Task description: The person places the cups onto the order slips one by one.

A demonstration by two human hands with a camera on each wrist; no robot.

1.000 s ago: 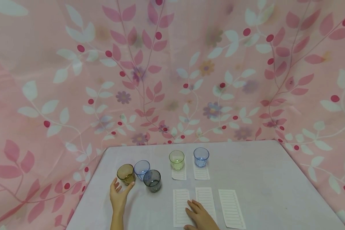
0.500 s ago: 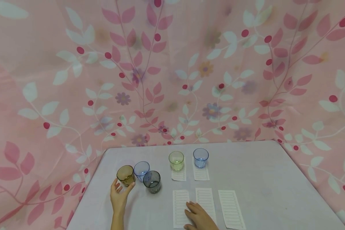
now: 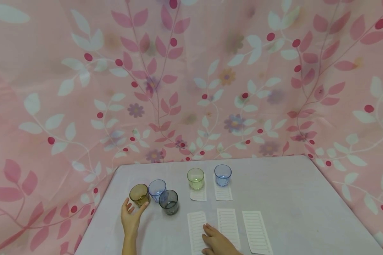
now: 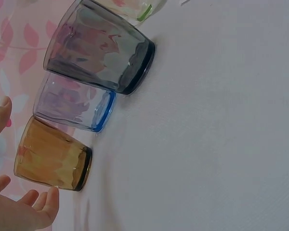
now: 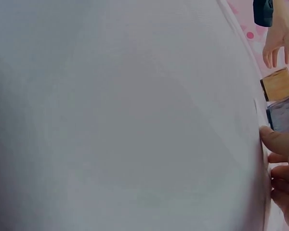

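Fingers spread, my left hand (image 3: 131, 219) is beside an amber glass (image 3: 139, 194), its thumb and fingertips near the near side; contact is unclear. In the left wrist view the amber glass (image 4: 53, 154) stands before the parted thumb and fingers. A blue glass (image 3: 157, 189) and a dark grey glass (image 3: 169, 203) stand just to its right. Flat on the table lies a printed paper strip (image 3: 195, 228), and the fingertips of my right hand (image 3: 219, 242) rest on its right edge. The right wrist view shows that hand (image 5: 284, 178) low against the tabletop.
Two more printed strips, a middle one (image 3: 228, 228) and a right one (image 3: 257, 232), lie alongside. Farther back, a green glass (image 3: 196, 180) and another blue glass (image 3: 222, 176) stand on strips. A pink floral cloth (image 3: 191, 78) hangs behind the table (image 3: 290, 194).
My right hand has shifted slightly left, and the leftmost paper strip has slid left and tilted with it. My left hand and the glasses stay almost where they were.
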